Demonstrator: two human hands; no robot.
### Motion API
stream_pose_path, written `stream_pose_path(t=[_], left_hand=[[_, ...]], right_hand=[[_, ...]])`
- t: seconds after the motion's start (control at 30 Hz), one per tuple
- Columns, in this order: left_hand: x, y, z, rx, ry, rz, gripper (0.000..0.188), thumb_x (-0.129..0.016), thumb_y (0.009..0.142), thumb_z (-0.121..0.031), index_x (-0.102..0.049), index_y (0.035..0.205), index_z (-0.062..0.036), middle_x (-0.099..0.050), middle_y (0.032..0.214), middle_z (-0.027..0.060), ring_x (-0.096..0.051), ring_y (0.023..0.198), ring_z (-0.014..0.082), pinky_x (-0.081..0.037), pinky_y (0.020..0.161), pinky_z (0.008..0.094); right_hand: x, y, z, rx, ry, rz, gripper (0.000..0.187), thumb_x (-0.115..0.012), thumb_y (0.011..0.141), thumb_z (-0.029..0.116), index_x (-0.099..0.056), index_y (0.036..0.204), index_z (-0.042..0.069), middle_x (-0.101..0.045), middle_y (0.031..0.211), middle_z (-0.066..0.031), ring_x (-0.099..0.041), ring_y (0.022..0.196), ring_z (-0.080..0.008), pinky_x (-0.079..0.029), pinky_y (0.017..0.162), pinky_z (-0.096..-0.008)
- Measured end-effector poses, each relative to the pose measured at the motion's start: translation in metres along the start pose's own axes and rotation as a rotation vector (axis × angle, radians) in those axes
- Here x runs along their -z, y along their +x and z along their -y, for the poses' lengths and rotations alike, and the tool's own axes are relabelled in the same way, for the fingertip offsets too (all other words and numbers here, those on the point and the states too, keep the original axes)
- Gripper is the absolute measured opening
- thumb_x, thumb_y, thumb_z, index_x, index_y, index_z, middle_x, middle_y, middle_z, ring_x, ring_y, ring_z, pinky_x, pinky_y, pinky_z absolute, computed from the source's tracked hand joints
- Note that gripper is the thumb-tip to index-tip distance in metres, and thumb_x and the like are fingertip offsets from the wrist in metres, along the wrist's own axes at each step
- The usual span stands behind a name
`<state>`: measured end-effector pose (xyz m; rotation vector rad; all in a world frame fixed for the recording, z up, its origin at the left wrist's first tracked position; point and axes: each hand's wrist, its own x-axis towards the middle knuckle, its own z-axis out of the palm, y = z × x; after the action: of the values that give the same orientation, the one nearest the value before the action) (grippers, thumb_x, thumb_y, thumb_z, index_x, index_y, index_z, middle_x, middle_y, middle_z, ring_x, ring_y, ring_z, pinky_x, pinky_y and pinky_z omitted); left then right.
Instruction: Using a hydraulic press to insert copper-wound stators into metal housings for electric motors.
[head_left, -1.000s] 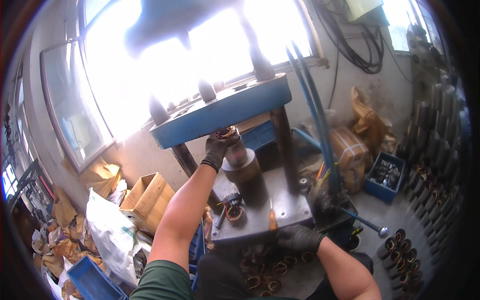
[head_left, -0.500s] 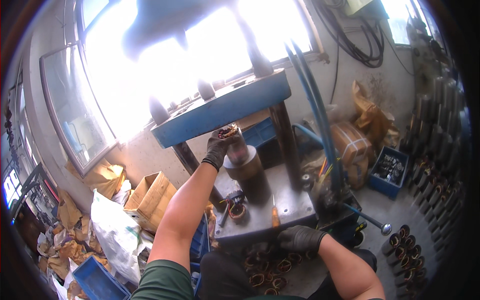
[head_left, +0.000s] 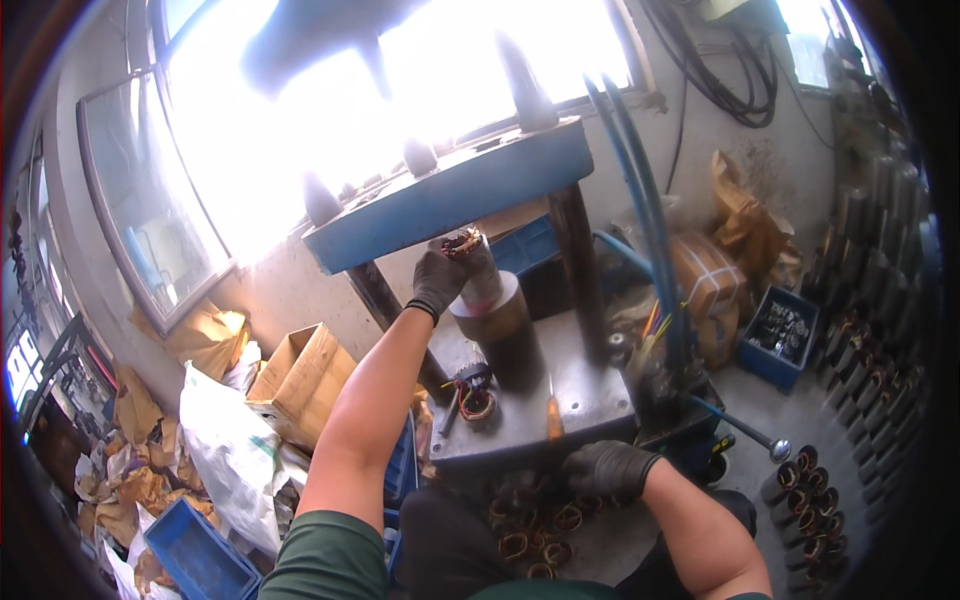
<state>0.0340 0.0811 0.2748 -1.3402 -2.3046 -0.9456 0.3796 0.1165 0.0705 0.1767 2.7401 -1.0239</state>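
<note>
My left hand [head_left: 438,282], in a dark glove, is closed on the side of a metal motor housing [head_left: 483,283] with copper-coloured windings and wires at its top. The housing stands on a thick round metal block [head_left: 505,335] under the blue crossbeam [head_left: 455,190] of a press. My right hand [head_left: 608,468], also gloved, is low by the front edge of the press table [head_left: 590,405]; its fingertips are lost against the dark background. On the table lie a wound stator [head_left: 479,406] with coloured wires, a short dark rod [head_left: 450,412] and an orange-handled screwdriver [head_left: 554,415].
Dark steel columns [head_left: 575,270] flank the block. Blue hoses [head_left: 650,230] run down at the right, near a ball-ended lever [head_left: 778,450]. Several stators [head_left: 515,545] lie below the table. Motor housings [head_left: 815,500] stand on the floor at right; a cardboard box [head_left: 305,385] is at left.
The whole view has shifted slightly. My left hand keeps its hold on the motor housing, and my right hand stays by the table's front edge.
</note>
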Motion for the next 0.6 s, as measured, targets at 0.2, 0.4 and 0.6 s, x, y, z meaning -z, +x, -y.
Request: stream_pose_path(t=[0.2,0.4,0.6], left_hand=[[0.002,0.007,0.008,-0.001,-0.031,0.117,0.065,-0.077,0.086,-0.050,-0.066,0.128,-0.0021,-0.076,0.117,0.0175,-0.074,0.109,0.0293,-0.058,0.094,0.0374],[-0.017,-0.010,0.067,0.295,-0.528,-0.070,0.096,-0.087,0.088,-0.037,-0.032,0.157,0.0003,-0.067,0.127,0.0228,-0.067,0.112,0.0251,-0.055,0.097,0.0317],[0.026,-0.190,0.130,0.233,-0.716,-0.079,0.071,-0.078,0.096,-0.021,-0.042,0.152,0.0000,-0.064,0.132,0.0179,-0.064,0.118,0.0247,-0.054,0.101,0.0377]], right_hand=[[0.001,-0.009,0.005,0.040,-0.041,-0.055,0.045,-0.061,0.092,0.036,-0.073,0.122,0.005,-0.075,0.104,-0.0232,-0.073,0.100,-0.0364,-0.056,0.093,-0.0486],[0.003,-0.029,0.002,0.128,-0.198,-0.292,0.048,-0.068,0.089,0.041,-0.072,0.121,0.006,-0.074,0.102,-0.0209,-0.071,0.102,-0.0359,-0.051,0.098,-0.0493],[0.015,-0.082,0.028,0.221,-0.224,-0.735,0.029,-0.070,0.087,0.019,-0.072,0.112,0.005,-0.072,0.107,-0.0190,-0.068,0.105,-0.0388,-0.048,0.101,-0.0481]])
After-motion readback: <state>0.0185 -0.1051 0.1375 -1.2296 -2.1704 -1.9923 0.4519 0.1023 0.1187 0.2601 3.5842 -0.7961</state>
